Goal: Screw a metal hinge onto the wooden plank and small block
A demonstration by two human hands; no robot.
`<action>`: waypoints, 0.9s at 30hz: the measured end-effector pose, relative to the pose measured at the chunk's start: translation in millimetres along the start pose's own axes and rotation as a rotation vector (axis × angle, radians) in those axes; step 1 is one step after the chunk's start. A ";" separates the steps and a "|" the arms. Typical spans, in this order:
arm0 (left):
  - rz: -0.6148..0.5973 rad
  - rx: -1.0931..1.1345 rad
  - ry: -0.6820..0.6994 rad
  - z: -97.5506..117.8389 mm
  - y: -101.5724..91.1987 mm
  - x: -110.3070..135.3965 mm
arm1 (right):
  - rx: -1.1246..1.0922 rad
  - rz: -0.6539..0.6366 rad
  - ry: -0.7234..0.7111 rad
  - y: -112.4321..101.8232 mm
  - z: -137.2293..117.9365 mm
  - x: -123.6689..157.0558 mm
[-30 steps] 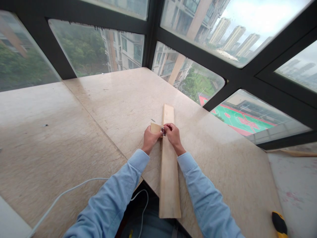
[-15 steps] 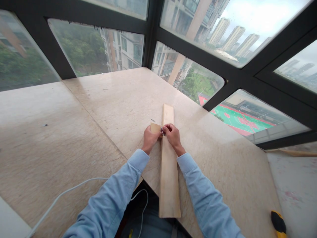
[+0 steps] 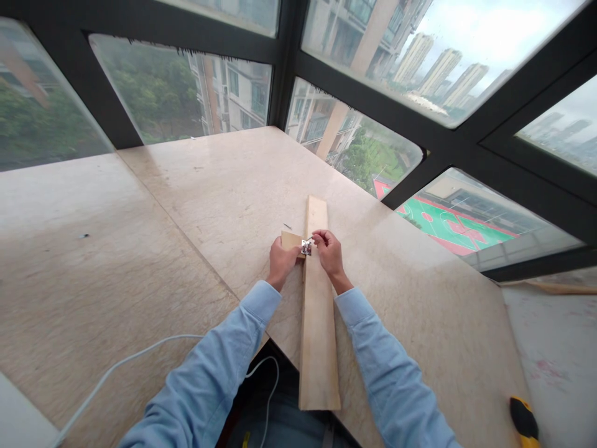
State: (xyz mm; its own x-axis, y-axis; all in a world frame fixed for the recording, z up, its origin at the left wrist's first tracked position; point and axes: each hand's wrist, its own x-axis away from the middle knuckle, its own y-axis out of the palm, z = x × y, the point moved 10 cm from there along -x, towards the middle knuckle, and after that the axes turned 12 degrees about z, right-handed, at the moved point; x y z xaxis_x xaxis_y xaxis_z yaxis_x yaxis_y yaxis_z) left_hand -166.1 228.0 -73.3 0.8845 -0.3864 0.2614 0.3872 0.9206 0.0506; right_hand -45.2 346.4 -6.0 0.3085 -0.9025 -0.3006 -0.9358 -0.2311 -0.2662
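My left hand (image 3: 282, 260) is closed around a small wooden block (image 3: 290, 239), its thumb by a shiny metal hinge (image 3: 306, 247). The hinge lies across the joint between this block and a long wooden board (image 3: 319, 348). Just right of the hinge, over the board, my right hand (image 3: 329, 250) pinches a thin, dark screw (image 3: 310, 238) between thumb and fingertips; its tip points left toward the hinge. Another thin screw or nail (image 3: 288, 226) lies on the stone countertop (image 3: 224, 193) beyond the block.
The long board overhangs the countertop's front edge. A white cable (image 3: 135, 356) curves across the lower left. At the lower right rests a yellow and black power tool (image 3: 524, 418), partly cut off. A small dark bit (image 3: 84, 236) lies at left. Windows (image 3: 373, 155) border the back.
My right hand has drawn slightly up and right from the hinge, which now shows more clearly. The thin screw in its fingertips has come into sight. My left hand stays nearly still.
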 end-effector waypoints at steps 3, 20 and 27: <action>0.035 -0.018 0.001 2.0 -4.2 -0.2 | -0.017 -0.005 0.005 5.6 -4.5 -5.2; -0.059 -1.001 0.363 69.1 -48.7 -19.9 | 0.551 -0.463 -0.213 127.9 -9.8 -27.8; -0.073 -1.195 0.344 80.2 -59.5 -19.4 | 0.555 -0.440 -0.300 133.9 -25.0 -27.1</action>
State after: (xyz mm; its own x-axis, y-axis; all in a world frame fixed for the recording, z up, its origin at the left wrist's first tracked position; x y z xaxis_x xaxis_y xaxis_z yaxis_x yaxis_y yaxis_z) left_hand -227.2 185.3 -4.1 0.8034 -0.5951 0.0195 0.2725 0.3384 -0.9007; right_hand -183.1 330.8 -10.5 0.7395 -0.6144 -0.2750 -0.5178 -0.2583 -0.8156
